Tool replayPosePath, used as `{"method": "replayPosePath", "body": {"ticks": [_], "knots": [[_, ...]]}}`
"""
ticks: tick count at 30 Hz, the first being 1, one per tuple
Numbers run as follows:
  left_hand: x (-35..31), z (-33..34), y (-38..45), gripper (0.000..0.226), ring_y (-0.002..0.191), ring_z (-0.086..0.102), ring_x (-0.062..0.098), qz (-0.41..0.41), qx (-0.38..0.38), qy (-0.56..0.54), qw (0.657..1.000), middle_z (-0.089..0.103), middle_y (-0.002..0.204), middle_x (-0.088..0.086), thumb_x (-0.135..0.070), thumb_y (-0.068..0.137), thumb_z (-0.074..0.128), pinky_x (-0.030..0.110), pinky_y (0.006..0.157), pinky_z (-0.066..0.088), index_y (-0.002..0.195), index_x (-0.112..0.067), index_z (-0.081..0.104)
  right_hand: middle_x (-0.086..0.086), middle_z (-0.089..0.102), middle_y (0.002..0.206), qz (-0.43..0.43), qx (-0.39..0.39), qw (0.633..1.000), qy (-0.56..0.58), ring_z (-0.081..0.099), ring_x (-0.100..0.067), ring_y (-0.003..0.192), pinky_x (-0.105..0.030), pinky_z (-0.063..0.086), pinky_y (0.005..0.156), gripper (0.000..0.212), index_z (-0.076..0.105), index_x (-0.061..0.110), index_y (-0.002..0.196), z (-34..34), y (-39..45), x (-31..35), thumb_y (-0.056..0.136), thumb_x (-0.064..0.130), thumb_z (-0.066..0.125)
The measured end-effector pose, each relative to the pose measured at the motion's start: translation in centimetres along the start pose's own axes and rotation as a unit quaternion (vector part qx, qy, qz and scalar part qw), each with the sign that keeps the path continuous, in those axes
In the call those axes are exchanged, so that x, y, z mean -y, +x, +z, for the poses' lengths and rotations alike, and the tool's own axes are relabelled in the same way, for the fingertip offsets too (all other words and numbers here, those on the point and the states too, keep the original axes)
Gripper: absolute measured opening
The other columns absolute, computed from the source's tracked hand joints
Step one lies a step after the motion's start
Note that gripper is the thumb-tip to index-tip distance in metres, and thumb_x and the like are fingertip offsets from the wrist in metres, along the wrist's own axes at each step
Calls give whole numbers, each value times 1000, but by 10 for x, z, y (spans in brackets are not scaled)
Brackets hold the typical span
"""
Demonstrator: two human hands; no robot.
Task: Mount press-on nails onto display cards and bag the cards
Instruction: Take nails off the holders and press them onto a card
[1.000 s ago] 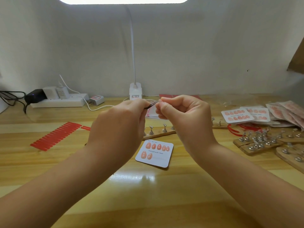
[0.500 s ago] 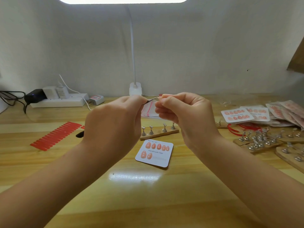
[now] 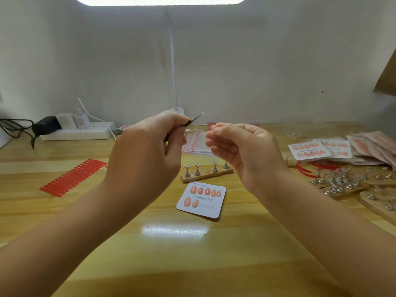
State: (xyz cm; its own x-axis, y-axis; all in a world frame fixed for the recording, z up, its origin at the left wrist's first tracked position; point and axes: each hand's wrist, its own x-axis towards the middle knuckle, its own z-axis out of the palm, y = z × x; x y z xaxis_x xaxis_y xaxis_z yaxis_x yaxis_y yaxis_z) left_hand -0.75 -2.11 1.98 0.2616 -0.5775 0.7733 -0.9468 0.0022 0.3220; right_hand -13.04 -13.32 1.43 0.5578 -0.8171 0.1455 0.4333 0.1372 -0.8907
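A white display card point(image 3: 211, 205) printed "Handmade Nail" lies on the wooden desk point(image 3: 192, 254), with several pink press-on nails stuck on it. My left hand point(image 3: 145, 155) is raised above the card and grips dark tweezers point(image 3: 194, 120), whose tip carries a tiny clear bit. My right hand point(image 3: 242, 151) hovers to the right of the tweezers with fingers curled. Its thumb and forefinger pinch a small pink press-on nail, mostly hidden. Behind the card stands a wooden strip point(image 3: 206, 173) with several bare metal nail holders.
Clear zip bags point(image 3: 195, 144) lie behind my hands. Filled cards point(image 3: 308, 150) and bagged cards point(image 3: 377, 144) are piled at the right, above more holder strips point(image 3: 342, 183). A row of red strips point(image 3: 72, 179) lies left. A power strip point(image 3: 75, 131) and lamp base point(image 3: 177, 110) stand by the wall.
My hands, joined at the tweezer tip before, have come apart. The left hand has drawn the tweezers up and left, and the right hand has shifted right and down.
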Motion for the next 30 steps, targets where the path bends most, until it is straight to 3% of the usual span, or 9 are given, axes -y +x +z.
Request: {"method": "replayPosePath", "body": {"ticks": [5,11,17,22,26,30], "knots": [[2,4,-2,21,44,43,-2,-10,38,15,999,72,82,-4,-15,92,59,14,49,33,109,-20,71,-14,74,78,-12,17,1000,-6,72,-20,71,-22,55,60,7,69,1,88,0,-1,-1,81,-2,69],[1,5,-3,19,53,42,-5,10,45,30,999,71,79,-2,-14,91,62,12,53,33,108,-17,72,-15,74,80,-28,32,999,-1,73,-23,74,-23,56,64,5,71,3,84,2,-4,-1,81,-1,69],[0,5,-3,19,58,49,11,14,43,45,998,73,81,0,-11,90,64,16,55,38,106,-15,72,-14,74,79,-41,37,998,-16,73,-23,76,-23,57,66,6,71,5,83,3,-6,-2,81,0,70],[-2,5,-5,17,55,46,11,-8,31,53,998,71,79,0,-13,88,67,14,56,36,104,-16,73,-11,74,77,-105,25,990,-89,73,-21,77,-24,57,69,5,73,4,87,3,-9,-7,82,3,71],[-2,7,-6,13,53,45,-1,-23,42,37,998,69,78,-3,-16,90,64,16,52,37,101,-17,71,-6,75,76,-152,1,977,-152,73,-18,74,-28,59,71,6,74,8,88,2,-10,-12,83,6,72],[-3,11,-8,7,50,49,10,-23,37,47,998,67,73,-3,-16,91,62,21,49,37,95,-16,69,-4,74,75,-166,-17,969,-185,73,-16,72,-33,61,73,6,74,10,89,3,-11,-17,84,9,72]]}}
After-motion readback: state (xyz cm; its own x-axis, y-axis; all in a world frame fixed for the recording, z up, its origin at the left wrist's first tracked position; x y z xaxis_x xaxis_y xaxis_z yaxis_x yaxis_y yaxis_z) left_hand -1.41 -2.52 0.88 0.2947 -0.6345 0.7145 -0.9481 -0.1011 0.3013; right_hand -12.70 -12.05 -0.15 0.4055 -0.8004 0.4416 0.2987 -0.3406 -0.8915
